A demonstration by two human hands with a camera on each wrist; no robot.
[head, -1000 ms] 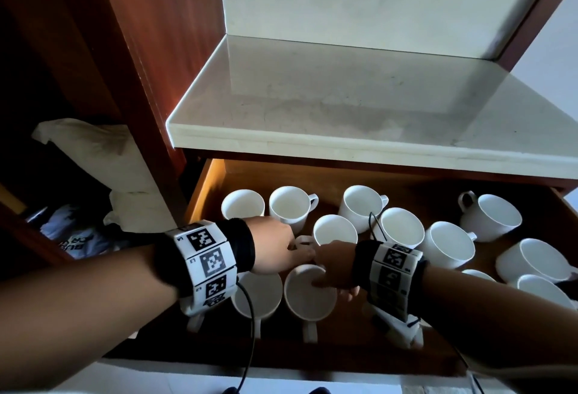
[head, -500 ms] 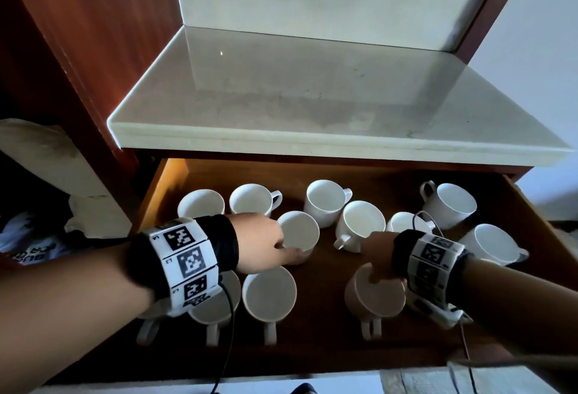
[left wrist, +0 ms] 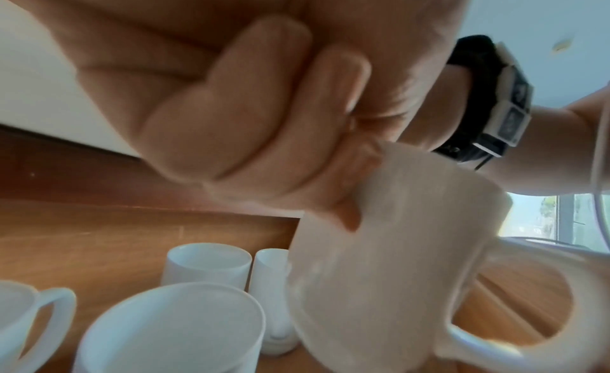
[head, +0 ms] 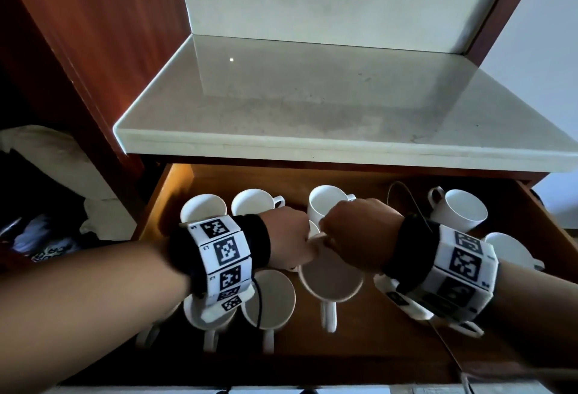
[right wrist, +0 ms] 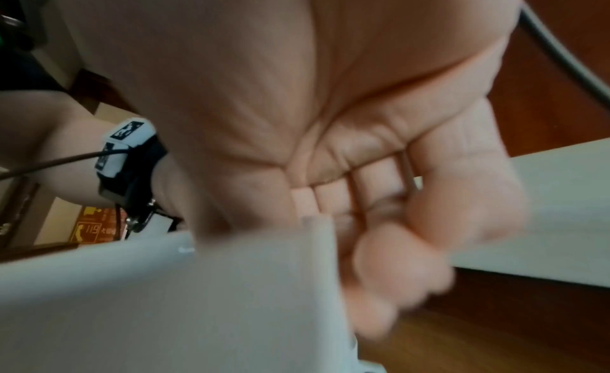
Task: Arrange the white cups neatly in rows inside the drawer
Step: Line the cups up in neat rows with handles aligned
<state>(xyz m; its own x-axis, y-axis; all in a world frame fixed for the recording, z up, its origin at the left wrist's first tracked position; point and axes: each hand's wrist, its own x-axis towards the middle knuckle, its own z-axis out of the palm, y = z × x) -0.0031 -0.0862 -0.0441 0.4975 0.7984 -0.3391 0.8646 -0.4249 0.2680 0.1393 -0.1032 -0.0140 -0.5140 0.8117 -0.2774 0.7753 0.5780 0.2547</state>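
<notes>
The open wooden drawer (head: 375,343) holds several white cups. My hands meet over its middle. My right hand (head: 356,231) grips a white cup (head: 331,281) by the rim, handle toward me; its fingers (right wrist: 379,261) curl over the cup's wall (right wrist: 165,300). My left hand (head: 287,237) has curled fingers (left wrist: 231,117) that pinch the same cup (left wrist: 379,274) at its rim. Two cups (head: 269,299) (head: 206,315) stand in the front row to the cup's left. Three cups (head: 203,209) (head: 256,202) (head: 325,202) line the back.
A pale stone counter (head: 312,105) overhangs the drawer's back. Two loose cups (head: 459,209) (head: 506,249) sit at the drawer's right side. Bare wood shows at the drawer's front right. A crumpled cloth (head: 47,149) lies in the dark shelf to the left.
My right hand has carried its cup leftward from the drawer's right half to beside the front-row cups. It now meets my left hand, which has shifted slightly right.
</notes>
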